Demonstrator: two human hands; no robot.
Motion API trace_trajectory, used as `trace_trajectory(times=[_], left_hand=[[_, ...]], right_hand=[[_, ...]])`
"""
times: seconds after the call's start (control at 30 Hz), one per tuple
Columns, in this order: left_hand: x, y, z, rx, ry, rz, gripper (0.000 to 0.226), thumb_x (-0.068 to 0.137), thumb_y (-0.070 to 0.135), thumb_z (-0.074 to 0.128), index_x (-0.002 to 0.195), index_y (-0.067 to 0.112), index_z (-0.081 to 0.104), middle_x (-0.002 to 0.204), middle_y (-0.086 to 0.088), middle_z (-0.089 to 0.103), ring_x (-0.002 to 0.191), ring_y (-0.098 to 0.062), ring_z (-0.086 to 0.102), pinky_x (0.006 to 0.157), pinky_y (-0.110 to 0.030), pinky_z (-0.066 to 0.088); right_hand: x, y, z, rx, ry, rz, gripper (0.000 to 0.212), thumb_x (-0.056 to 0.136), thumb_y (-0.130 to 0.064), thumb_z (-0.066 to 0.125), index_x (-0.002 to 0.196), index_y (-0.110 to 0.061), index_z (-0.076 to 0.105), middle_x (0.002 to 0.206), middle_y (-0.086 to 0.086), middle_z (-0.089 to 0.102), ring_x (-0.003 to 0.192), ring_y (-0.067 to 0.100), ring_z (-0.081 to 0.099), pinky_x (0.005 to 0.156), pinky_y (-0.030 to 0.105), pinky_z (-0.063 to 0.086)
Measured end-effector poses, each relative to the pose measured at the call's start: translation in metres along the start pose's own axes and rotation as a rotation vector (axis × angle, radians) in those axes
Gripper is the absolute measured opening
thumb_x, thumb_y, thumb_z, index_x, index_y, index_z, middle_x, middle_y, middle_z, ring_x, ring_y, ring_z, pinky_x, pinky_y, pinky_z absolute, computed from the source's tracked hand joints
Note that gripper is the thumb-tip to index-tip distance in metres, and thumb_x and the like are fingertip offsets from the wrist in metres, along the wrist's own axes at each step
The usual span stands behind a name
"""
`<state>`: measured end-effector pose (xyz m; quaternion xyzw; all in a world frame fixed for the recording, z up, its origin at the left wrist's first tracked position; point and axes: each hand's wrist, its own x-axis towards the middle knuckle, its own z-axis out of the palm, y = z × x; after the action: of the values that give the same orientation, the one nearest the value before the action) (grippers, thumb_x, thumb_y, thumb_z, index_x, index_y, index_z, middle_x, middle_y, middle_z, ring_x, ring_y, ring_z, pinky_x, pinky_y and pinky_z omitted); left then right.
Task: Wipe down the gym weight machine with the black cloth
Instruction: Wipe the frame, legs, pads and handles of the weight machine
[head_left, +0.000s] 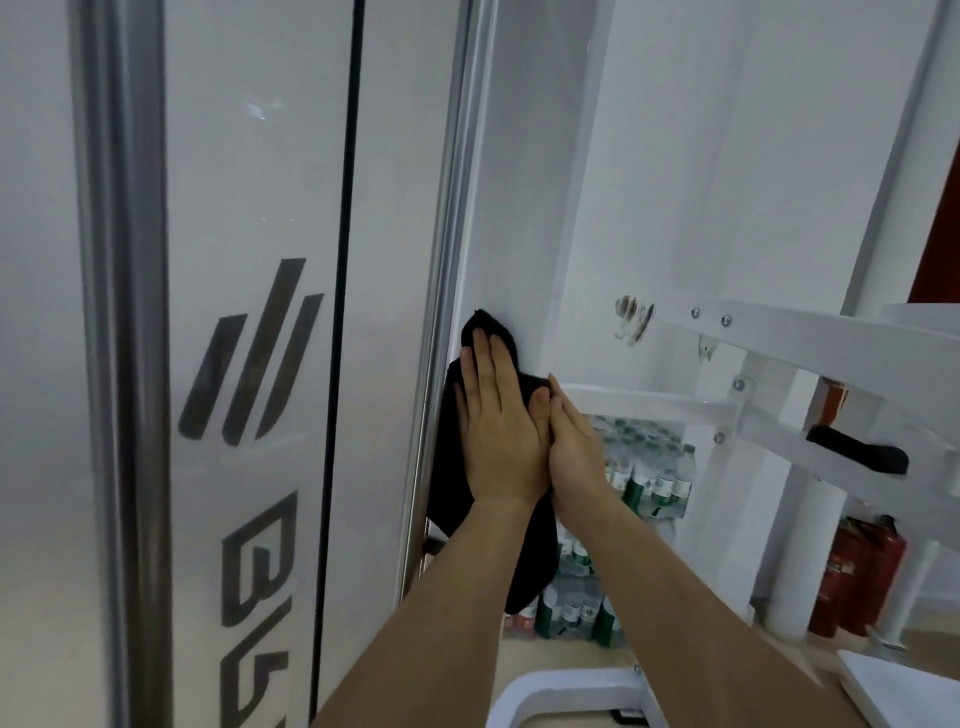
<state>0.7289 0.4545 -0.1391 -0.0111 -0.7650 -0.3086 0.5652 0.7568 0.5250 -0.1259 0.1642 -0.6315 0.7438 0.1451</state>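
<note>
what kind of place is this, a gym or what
Probably a gym, maybe a storage corner of one: a white weight machine with a black handle, with packs of water bottles and fire extinguishers beyond it.

Water bottles (649, 478) and red extinguishers (857, 577) stand by a white wall (727, 156).

You get bright, even, cool-white light with no hard shadows. The machine panel (249, 182) close on your left is hazy and out of focus, its dark logo (249, 353) soft-edged, with a small glint (260, 110) high on it. The black cloth (452, 467) reads as flat black, its folds lost. Wide-lens distortion slants the chrome rail (124, 364) near the left edge.
</note>
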Motion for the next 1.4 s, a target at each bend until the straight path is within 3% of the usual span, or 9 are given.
trace_trajectory(times=[0.13, 0.2, 0.3, 0.57, 0.93, 1.2, 1.27, 1.33, 1.4], left_hand=[[0.010, 0.013, -0.005, 0.013, -0.024, -0.033, 0.070, 0.103, 0.047, 0.023, 0.158, 0.007, 0.003, 0.167, -0.010, 0.003, 0.154, -0.027, 0.002, 0.125, -0.045, 0.008], [0.032, 0.025, -0.008, 0.016, 0.007, -0.029, 0.071, 0.103, 0.047, 0.026, 0.158, 0.006, 0.007, 0.167, -0.012, 0.006, 0.154, -0.029, 0.005, 0.124, -0.046, 0.009], [0.052, 0.029, -0.005, 0.033, 0.040, 0.006, 0.074, 0.102, 0.047, 0.036, 0.158, 0.005, 0.011, 0.166, -0.012, 0.009, 0.154, -0.029, 0.007, 0.125, -0.043, 0.007], [0.009, 0.013, 0.004, 0.134, 0.074, 0.014, 0.075, 0.101, 0.042, 0.047, 0.156, 0.004, 0.013, 0.165, -0.015, 0.015, 0.152, -0.030, 0.014, 0.124, -0.040, 0.010], [-0.081, -0.034, 0.011, 0.064, -0.039, -0.027, 0.076, 0.103, 0.047, 0.036, 0.157, 0.009, -0.001, 0.167, -0.011, 0.005, 0.154, -0.025, 0.002, 0.124, -0.043, 0.009], [-0.064, -0.027, 0.010, 0.010, 0.016, -0.032, 0.074, 0.104, 0.048, 0.037, 0.158, 0.007, 0.006, 0.167, -0.010, 0.008, 0.154, -0.025, 0.004, 0.124, -0.032, -0.005], [-0.079, -0.034, 0.015, 0.011, 0.041, -0.035, 0.074, 0.103, 0.046, 0.041, 0.158, 0.007, 0.009, 0.166, -0.010, 0.011, 0.154, -0.026, 0.007, 0.124, -0.034, -0.002], [-0.093, -0.040, 0.020, 0.028, 0.040, -0.032, 0.074, 0.103, 0.045, 0.042, 0.157, 0.006, 0.011, 0.166, -0.011, 0.012, 0.154, -0.027, 0.008, 0.125, -0.037, 0.002], [-0.106, -0.046, 0.023, 0.045, 0.043, -0.028, 0.073, 0.104, 0.045, 0.040, 0.157, 0.006, 0.011, 0.165, -0.012, 0.014, 0.153, -0.029, 0.011, 0.124, -0.038, 0.005]], right_hand=[[0.009, -0.014, -0.003, 0.302, -0.121, 0.158, 0.039, 0.106, -0.035, 0.042, 0.137, -0.018, 0.060, 0.135, 0.001, 0.064, 0.125, 0.016, 0.060, 0.112, 0.035, 0.043], [0.023, -0.029, -0.002, 0.350, -0.145, 0.133, 0.051, 0.106, -0.044, 0.035, 0.143, -0.014, 0.053, 0.141, 0.003, 0.059, 0.130, 0.017, 0.055, 0.115, 0.036, 0.038], [0.035, -0.040, 0.003, 0.317, -0.169, 0.080, 0.059, 0.105, -0.050, 0.030, 0.150, -0.016, 0.043, 0.148, 0.001, 0.053, 0.137, 0.015, 0.049, 0.120, 0.038, 0.032], [0.005, 0.011, -0.002, 0.310, -0.151, 0.109, 0.047, 0.107, -0.042, 0.029, 0.136, -0.020, 0.059, 0.133, 0.001, 0.066, 0.126, 0.017, 0.059, 0.116, 0.040, 0.038], [-0.036, 0.062, -0.018, 0.247, -0.139, 0.231, 0.050, 0.106, -0.045, 0.027, 0.135, -0.018, 0.058, 0.135, 0.003, 0.064, 0.128, 0.015, 0.056, 0.111, 0.032, 0.040], [-0.028, 0.050, -0.024, 0.164, -0.192, 0.168, 0.063, 0.103, -0.054, 0.032, 0.152, -0.015, 0.039, 0.151, 0.003, 0.048, 0.140, 0.015, 0.043, 0.121, 0.036, 0.027], [-0.039, 0.066, -0.028, 0.108, -0.170, 0.148, 0.064, 0.101, -0.051, 0.040, 0.150, -0.010, 0.040, 0.145, 0.001, 0.055, 0.135, 0.007, 0.048, 0.114, 0.026, 0.035], [-0.046, 0.087, -0.036, 0.133, -0.181, 0.127, 0.052, 0.106, -0.043, 0.039, 0.148, -0.011, 0.040, 0.126, -0.017, 0.057, 0.111, -0.020, 0.054, 0.092, 0.005, 0.041], [-0.052, 0.101, -0.040, 0.078, -0.178, 0.110, 0.051, 0.108, -0.043, 0.033, 0.148, -0.013, 0.041, 0.125, -0.017, 0.059, 0.109, -0.019, 0.055, 0.091, 0.006, 0.043]])
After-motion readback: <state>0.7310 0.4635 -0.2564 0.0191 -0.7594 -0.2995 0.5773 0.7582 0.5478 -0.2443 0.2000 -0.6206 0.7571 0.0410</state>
